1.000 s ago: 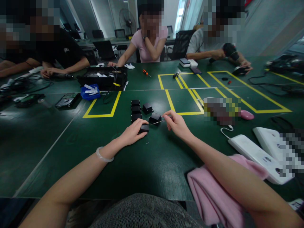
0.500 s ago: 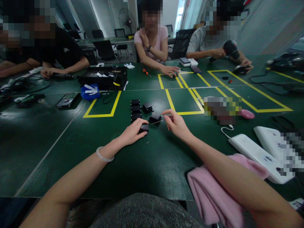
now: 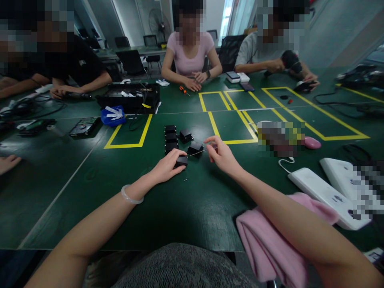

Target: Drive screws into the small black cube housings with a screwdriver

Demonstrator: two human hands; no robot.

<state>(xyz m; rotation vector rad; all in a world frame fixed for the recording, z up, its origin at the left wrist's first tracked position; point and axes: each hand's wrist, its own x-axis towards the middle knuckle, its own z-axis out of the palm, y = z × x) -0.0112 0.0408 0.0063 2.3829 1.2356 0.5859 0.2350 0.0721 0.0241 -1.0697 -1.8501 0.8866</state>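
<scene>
Under my left hand (image 3: 166, 166) a small black box (image 3: 181, 161) is gripped against the table, fingers over its top and thumb along its near side. My right hand (image 3: 221, 154) is closed around the handle of a thin screwdriver (image 3: 196, 153). The metal shaft points left, and its tip reaches the right side of the held box. Another black box (image 3: 195, 147) lies just behind the shaft, and one more (image 3: 185, 135) sits farther back. A row of similar black boxes (image 3: 171, 137) stretches away beyond my left fingers. A tiny screw (image 3: 185, 179) lies in front of the held box.
Yellow tape rectangles (image 3: 240, 142) mark the green table (image 3: 168, 216). At right are a pink mouse (image 3: 312, 143), white power strips (image 3: 327, 196) and a pink cloth (image 3: 264, 236). A black bin (image 3: 129, 98) and blue pouch (image 3: 113, 116) stand far left. Co-workers sit opposite.
My hands, the held box and the screwdriver stay almost in place. The person opposite has drawn both hands together on the table, and another person's hand has appeared at the left edge.
</scene>
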